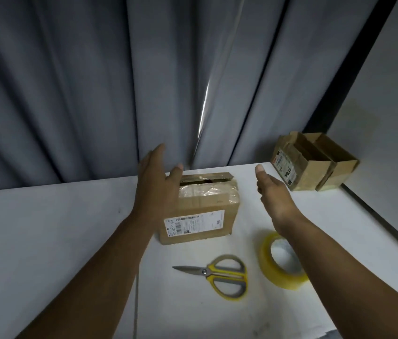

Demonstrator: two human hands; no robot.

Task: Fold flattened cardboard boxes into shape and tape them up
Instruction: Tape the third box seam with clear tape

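Cardboard box point(199, 209) stands mid-frame between open left hand point(155, 184) and open right hand point(272, 192), probably about to grasp it

a grey pleated curtain point(71, 94) hangs behind the white table point(46, 228).

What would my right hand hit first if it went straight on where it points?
Probably the grey curtain behind the table: the right hand points between the taped box and the open box, though depth is unclear.
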